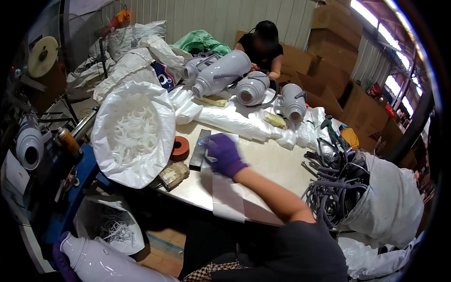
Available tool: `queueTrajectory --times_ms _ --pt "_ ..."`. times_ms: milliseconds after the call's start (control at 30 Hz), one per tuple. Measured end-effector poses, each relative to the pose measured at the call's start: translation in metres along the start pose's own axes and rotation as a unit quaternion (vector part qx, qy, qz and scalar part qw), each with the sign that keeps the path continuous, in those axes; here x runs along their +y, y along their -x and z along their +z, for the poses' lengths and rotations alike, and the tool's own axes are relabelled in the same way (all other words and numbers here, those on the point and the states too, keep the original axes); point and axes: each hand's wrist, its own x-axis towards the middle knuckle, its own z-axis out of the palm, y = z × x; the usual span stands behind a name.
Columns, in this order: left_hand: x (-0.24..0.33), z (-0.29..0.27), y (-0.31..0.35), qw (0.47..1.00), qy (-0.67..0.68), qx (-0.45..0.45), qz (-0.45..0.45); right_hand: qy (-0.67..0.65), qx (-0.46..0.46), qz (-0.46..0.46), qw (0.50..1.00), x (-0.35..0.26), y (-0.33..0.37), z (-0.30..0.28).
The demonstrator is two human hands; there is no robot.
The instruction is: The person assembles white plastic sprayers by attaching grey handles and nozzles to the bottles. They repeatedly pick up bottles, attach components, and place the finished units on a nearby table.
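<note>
Well, flask (105,262) against left fingers (60,257).

Pale ribbed wall (206,19) behind white-topped table (277,171); bright light strips (364,12) slanting along upper right.

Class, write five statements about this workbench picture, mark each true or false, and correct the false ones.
1. The left hand holds a pale flask near its neck. True.
2. The right hand is bare. False: the right hand wears a purple glove.
3. A reddish roll lies between the white bag and the dark block. True.
4. The grey tubes are at the table's left. False: the grey tubes are at its right.
5. A co-worker is across the table. True.
</note>
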Motion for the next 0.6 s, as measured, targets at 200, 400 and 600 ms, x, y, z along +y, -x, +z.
queueTrajectory --times_ms 200,400,600 --pt "-0.047 -0.011 0.008 0.978 0.082 0.023 -0.189 0.392 -0.536 0.230 0.712 0.045 0.124 -0.279" --pt "-0.050 0.041 0.020 0.981 0.054 -0.034 -0.181 0.373 -0.453 0.161 0.793 0.094 0.283 -0.338" --pt "-0.048 0.057 0.017 0.991 0.007 -0.031 -0.132 0.328 -0.294 0.143 0.886 0.078 0.321 -0.289"
